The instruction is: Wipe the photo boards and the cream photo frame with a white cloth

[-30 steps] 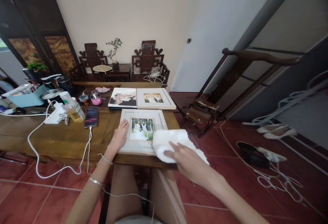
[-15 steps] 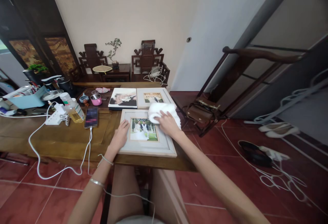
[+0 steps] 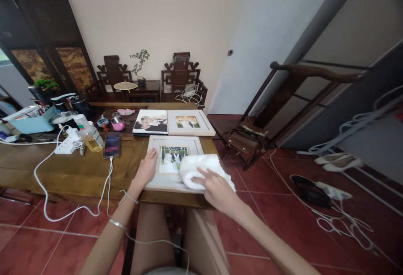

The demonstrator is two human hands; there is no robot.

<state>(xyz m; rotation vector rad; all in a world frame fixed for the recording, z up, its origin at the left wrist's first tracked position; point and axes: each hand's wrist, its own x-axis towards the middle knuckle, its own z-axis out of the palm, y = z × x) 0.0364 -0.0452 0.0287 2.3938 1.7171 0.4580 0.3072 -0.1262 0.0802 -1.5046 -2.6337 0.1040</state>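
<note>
Pinching, seemingly, white cloth (image 3: 206, 163) beneath it, the right grip (image 3: 218, 191) overlaps the picture frame (image 3: 170, 163).

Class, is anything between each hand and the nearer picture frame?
The white cloth lies between the right hand and the near right corner of the picture frame; nothing visible separates the left hand from it.

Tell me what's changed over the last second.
The right hand moved the white cloth to the far right part of the near picture frame, then back toward the person, ending slightly left of where it began. Nothing was grasped or released. The left hand stays on the frame's left edge; the phone and bottle stayed put.
</note>
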